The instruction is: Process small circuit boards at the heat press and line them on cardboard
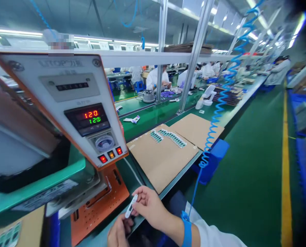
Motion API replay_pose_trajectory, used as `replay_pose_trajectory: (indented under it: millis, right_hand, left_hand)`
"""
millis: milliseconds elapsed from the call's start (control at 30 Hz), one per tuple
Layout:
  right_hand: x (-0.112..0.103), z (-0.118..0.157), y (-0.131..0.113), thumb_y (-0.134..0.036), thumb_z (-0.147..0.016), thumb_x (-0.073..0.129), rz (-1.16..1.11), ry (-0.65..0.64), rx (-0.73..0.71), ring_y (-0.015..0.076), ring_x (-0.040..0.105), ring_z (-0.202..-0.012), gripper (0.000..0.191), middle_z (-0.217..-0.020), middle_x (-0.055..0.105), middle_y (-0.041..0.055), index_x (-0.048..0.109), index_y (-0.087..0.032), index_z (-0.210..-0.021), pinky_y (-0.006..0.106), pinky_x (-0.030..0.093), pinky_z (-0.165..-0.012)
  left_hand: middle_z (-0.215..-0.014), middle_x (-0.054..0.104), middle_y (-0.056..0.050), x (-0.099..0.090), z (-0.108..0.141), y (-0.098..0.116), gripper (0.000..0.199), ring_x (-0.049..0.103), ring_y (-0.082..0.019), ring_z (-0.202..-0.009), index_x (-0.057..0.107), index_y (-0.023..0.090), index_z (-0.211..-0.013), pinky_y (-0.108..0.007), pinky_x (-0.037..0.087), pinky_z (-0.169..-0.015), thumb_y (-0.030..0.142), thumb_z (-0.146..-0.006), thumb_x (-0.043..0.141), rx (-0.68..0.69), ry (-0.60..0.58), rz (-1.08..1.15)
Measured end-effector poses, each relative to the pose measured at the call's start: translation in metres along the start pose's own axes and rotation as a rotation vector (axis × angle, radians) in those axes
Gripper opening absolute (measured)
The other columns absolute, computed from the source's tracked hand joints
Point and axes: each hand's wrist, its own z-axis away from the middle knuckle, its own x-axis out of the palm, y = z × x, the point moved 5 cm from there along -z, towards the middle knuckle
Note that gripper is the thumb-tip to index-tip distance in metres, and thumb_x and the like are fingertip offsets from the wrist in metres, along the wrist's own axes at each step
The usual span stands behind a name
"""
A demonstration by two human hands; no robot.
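Observation:
A small white elongated part (131, 206) with a dark slot is pinched between the thumb and fingers of my right hand (150, 207), near the table edge. My left hand (119, 230) is just below it, with its fingers curled near the lower end of the part; whether it grips the part cannot be told. A blue wrist strap on my right wrist joins a coiled blue cord (221, 99). Left of my hands is the orange perforated base (101, 202) of a machine, whose control box (91, 82) shows 120 twice.
Brown cardboard (155, 164) on the bench bears rows of small green-and-white parts (172, 136). More such parts lie at the lower left. A blue bin (214, 161) sits beside the bench. People in white work farther back.

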Motion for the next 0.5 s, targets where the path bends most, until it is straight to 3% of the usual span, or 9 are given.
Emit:
replay_pose_trajectory:
  millis: [133, 333, 500]
  right_hand:
    - [0.016, -0.002, 0.020, -0.055, -0.067, 0.083, 0.000, 0.008, 0.086, 0.0085, 0.058, -0.052, 0.050, -0.063, 0.063, -0.0048, 0.053, -0.019, -0.083, 0.020, 0.047, -0.052]
    - [0.014, -0.003, 0.032, -0.061, -0.078, 0.070, 0.103, -0.236, 0.184, 0.0076, 0.051, -0.046, 0.046, -0.058, 0.061, -0.0046, 0.053, -0.019, -0.079, 0.019, 0.042, -0.045]
    - [0.018, -0.006, 0.028, -0.059, -0.082, 0.065, 0.212, -0.335, 0.173, 0.0084, 0.050, -0.048, 0.042, -0.058, 0.056, -0.0056, 0.052, -0.019, -0.079, 0.019, 0.040, -0.046]
  left_hand:
    - [-0.048, 0.054, 0.000, -0.006, -0.001, 0.005, 0.063, 0.048, -0.013, -0.044, 0.059, 0.018, -0.058, -0.023, 0.041, -0.044, 0.074, -0.085, 0.048, -0.046, 0.089, 0.015]
    - [-0.051, 0.058, -0.001, -0.005, -0.004, 0.004, 0.061, 0.049, -0.012, -0.044, 0.057, 0.018, -0.061, -0.023, 0.040, -0.046, 0.069, -0.091, 0.042, -0.121, 0.110, 0.114]
    - [-0.051, 0.057, 0.000, -0.004, -0.002, 0.005, 0.057, 0.047, -0.012, -0.046, 0.058, 0.018, -0.065, -0.024, 0.039, -0.047, 0.062, -0.095, 0.038, -0.114, 0.067, 0.139]
